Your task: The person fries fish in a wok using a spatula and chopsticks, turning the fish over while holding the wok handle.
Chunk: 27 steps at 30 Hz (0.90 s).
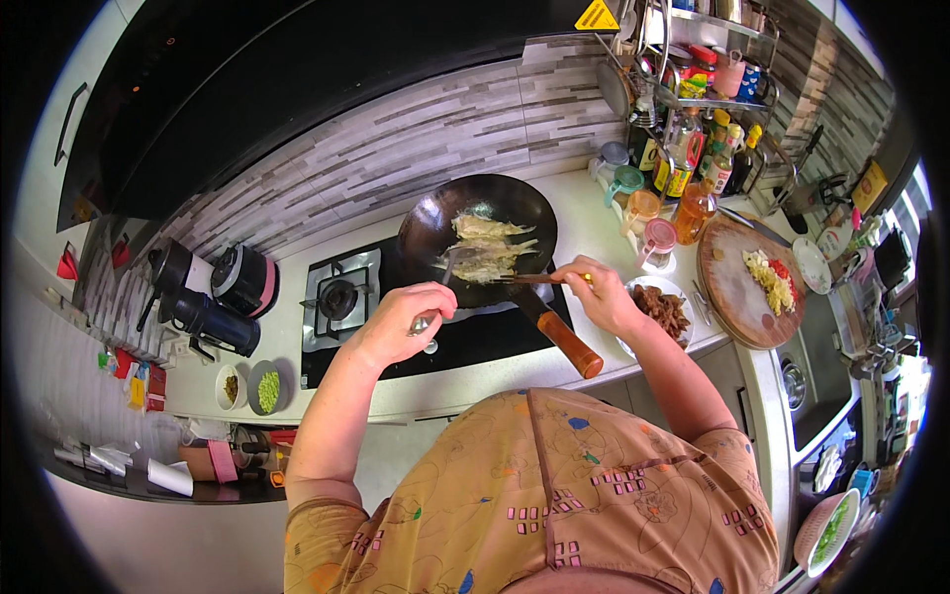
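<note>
A black wok (424, 234) stands on the right burner, its wooden handle (570, 345) angled toward me. Several pan-fried fish (493, 249) lie side by side in it. My left hand (401, 321) grips a metal spatula (447, 269), whose head reaches in over the fish. In my right hand (600, 295) is a pair of brown chopsticks (531, 279) with gold-coloured ends. Their tips are at the lowest fish; whether they pinch it I cannot tell.
A plate of brown meat pieces (660, 315) sits beside my right forearm. Further right, a round wooden chopping board (731, 297) bears chopped garlic and red pepper. Bottles (695, 211) and spice jars (659, 241) line the back. Left are a bare burner (338, 298) and a bowl of green beans (267, 390).
</note>
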### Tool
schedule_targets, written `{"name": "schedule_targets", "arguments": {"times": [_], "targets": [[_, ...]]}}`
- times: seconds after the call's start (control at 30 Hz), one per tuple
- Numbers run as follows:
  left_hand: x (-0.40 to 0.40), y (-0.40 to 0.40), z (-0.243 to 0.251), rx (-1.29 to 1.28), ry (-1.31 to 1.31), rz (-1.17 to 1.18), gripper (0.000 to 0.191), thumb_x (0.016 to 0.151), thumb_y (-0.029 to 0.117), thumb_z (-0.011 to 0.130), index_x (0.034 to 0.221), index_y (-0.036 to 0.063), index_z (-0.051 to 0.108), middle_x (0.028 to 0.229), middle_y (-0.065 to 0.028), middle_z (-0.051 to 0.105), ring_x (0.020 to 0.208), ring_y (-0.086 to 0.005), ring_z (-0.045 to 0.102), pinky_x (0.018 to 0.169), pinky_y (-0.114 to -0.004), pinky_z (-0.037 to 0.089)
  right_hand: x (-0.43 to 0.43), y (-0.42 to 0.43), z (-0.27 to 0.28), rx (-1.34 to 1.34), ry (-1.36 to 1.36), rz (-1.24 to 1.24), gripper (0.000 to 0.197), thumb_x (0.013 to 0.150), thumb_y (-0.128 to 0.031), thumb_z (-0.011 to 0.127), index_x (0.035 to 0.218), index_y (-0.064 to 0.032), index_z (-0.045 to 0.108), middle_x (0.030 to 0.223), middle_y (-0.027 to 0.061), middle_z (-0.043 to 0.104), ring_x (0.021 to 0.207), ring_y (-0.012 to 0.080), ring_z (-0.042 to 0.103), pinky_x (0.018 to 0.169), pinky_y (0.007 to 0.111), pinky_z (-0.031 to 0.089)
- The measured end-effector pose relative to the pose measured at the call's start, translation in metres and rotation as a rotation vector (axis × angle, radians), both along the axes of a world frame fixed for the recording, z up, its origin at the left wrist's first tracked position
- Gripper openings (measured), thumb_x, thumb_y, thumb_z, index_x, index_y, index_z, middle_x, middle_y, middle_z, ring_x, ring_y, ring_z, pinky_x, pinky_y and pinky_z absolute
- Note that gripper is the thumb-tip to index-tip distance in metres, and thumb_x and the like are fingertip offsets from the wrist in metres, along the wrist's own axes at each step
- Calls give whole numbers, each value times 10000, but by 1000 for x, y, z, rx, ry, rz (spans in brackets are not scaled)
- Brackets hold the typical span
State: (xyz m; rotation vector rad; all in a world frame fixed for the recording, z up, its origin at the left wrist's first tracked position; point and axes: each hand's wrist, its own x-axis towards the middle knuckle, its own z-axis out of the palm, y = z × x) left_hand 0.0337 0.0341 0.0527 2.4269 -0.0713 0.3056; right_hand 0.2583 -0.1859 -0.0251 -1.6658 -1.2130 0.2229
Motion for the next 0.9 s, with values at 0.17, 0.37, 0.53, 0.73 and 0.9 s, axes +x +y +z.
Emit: {"name": "schedule_targets", "arguments": {"times": [0.17, 0.37, 0.53, 0.73, 0.9], "targets": [[-2, 18, -8, -153, -316, 257, 97, 818, -92, 527, 843, -17, 583, 952, -80, 623, 742, -123, 581, 619, -223, 462, -5, -24, -14, 57, 136, -92, 181, 960, -83, 488, 978, -1, 648, 818, 68, 575, 708, 139, 551, 691, 268, 462], [16, 66, -51, -638, -468, 523, 96, 873, -25, 511, 894, -33, 605, 1007, -117, 638, 646, -141, 597, 561, -249, 478, -9, -37, -30, 171, 272, -151, 222, 1002, -139, 446, 1025, -15, 628, 857, 47, 574, 765, 115, 559, 735, 257, 472], [33, 74, -71, -686, -493, 598, 88, 883, -8, 517, 916, -31, 596, 992, -114, 638, 618, -147, 598, 531, -251, 478, -8, -36, -26, 187, 224, -145, 217, 1003, -148, 454, 1024, -16, 625, 872, 48, 566, 766, 120, 555, 741, 257, 471], [48, 86, -82, -694, -514, 636, 98, 888, 0, 510, 934, -17, 594, 1001, -117, 639, 613, -152, 601, 521, -257, 480, -4, -28, -28, 186, 227, -124, 219, 1001, -163, 465, 1024, -12, 622, 875, 57, 565, 758, 126, 555, 729, 261, 473], [62, 102, -78, -935, -494, 610, 108, 890, -8, 507, 928, 3, 608, 1019, -108, 655, 610, -144, 595, 533, -266, 489, -4, -21, -22, 177, 223, -100, 242, 1017, -151, 408, 1030, -7, 602, 827, 37, 535, 762, 107, 520, 739, 255, 447]]}}
